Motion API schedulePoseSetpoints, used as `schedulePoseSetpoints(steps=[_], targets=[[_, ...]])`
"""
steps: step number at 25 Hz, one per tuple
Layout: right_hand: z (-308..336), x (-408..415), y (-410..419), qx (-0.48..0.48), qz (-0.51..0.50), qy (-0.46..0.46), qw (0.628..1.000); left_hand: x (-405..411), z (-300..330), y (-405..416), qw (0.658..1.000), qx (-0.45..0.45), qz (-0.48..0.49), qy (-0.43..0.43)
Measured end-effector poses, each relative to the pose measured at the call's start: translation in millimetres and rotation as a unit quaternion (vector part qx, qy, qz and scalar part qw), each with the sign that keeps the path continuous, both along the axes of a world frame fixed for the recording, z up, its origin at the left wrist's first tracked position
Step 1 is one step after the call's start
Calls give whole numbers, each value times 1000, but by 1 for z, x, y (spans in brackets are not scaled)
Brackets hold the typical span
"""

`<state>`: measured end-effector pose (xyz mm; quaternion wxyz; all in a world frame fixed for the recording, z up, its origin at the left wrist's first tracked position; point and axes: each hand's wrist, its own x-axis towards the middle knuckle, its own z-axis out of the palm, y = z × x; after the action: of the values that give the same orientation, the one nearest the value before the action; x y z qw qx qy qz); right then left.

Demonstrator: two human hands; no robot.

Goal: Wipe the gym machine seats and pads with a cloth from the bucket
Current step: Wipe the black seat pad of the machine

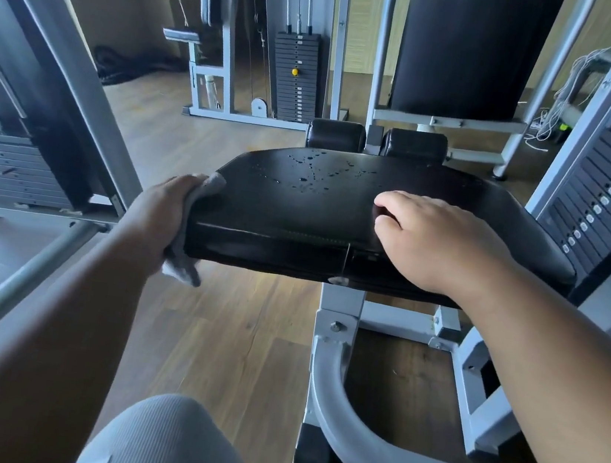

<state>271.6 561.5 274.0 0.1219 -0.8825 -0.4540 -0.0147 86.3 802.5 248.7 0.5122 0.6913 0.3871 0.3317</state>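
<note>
A wide black seat pad [299, 211] on a grey machine fills the middle of the view, with water droplets across its far half. My left hand [167, 209] grips a grey cloth [188, 239] and presses it against the pad's left side edge; the cloth hangs below the pad. My right hand [438, 241] rests on top of the pad's right half, fingers loosely bent, holding nothing. Behind the seat sit two small black roller pads [336, 136] and a tall black back pad [472, 47]. No bucket is in view.
A weight stack [608, 193] stands close on the right, another [13, 165] on the left behind a grey frame and bar. The machine's curved grey base [366, 433] lies on the wooden floor below. My knee [171, 443] shows at the bottom. A cable machine [293, 74] stands at the back.
</note>
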Motion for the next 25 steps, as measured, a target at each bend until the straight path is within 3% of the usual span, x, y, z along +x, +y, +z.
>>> schedulePoseSetpoints(steps=[1, 4, 6, 7, 9, 12, 13, 15, 17, 19, 21, 23, 25], targets=[[0, 1, 1, -3, 0, 6, 1000, 2, 1, 8, 999, -44, -19, -2], [0, 2, 3, -4, 5, 14, 1000, 13, 16, 27, 991, -13, -108, 83], [-3, 2, 4, -6, 6, 9, 1000, 27, 27, 29, 981, -11, -83, 174], [-4, 2, 5, -5, 7, 5, 1000, 34, 29, 25, 973, 52, -45, 219], [-1, 1, 5, -17, 0, 13, 1000, 40, 39, -8, 918, 207, -42, 336], [4, -3, 4, -67, -47, 39, 996, 19, 34, -61, 836, 404, -97, 359], [8, -3, 5, -84, -69, 46, 993, 22, 37, -64, 813, 427, -156, 364], [14, -7, 5, -113, -89, 51, 988, 41, 52, -55, 805, 391, -278, 348], [20, -5, 7, -149, -72, 55, 985, 54, 57, -42, 817, 329, -324, 344], [31, 3, 9, -184, -42, 59, 980, 56, 59, -35, 861, 250, -218, 386], [38, 14, 11, -202, -20, 53, 978, 56, 60, -40, 854, 184, -96, 476], [40, 21, 11, -203, -18, 63, 977, 62, 60, -50, 841, 135, -66, 519], [34, 21, 9, -199, -27, 79, 976, 68, 59, -60, 840, 148, -77, 516]])
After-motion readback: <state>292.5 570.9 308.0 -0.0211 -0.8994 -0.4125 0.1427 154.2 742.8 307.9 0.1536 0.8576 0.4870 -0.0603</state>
